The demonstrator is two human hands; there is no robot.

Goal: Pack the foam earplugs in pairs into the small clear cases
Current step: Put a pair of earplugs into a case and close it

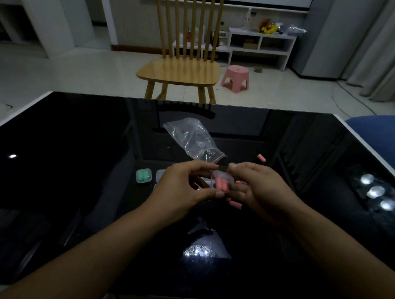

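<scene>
Desk is black and glossy, ceiling lights reflecting off it. A clear plastic bag lies crumpled just beyond your hands, looks empty or close to it.

Your left hand and right hand meet above the desk centre, both on one small clear case. Left grip: thumb under the near edge, fingers curled over the far side, pinching the case. Right grip: fingertips curled onto the case's right side and top; can't tell how firm that contact is. Two pink earplugs sit side by side inside it.

Left of your hands, a closed case with a green pair rests on the desk, so that one reads as done. Another clear case sits just beside it, mostly hidden behind your left hand; contents unclear.

Loose pink earplugs: one on the desk beyond your right hand, one below the hands near your right thumb. Something orange and purple peeks out behind your right fingers, too hidden to identify.

Step in hand, as I read it: pink pair is seated, you're closing the lid. Can't see whether it's latched. Next move calls for pressing the lid shut without squeezing the plugs out, setting the case beside the green one, then collecting the two loose pinks as the next pair.
</scene>
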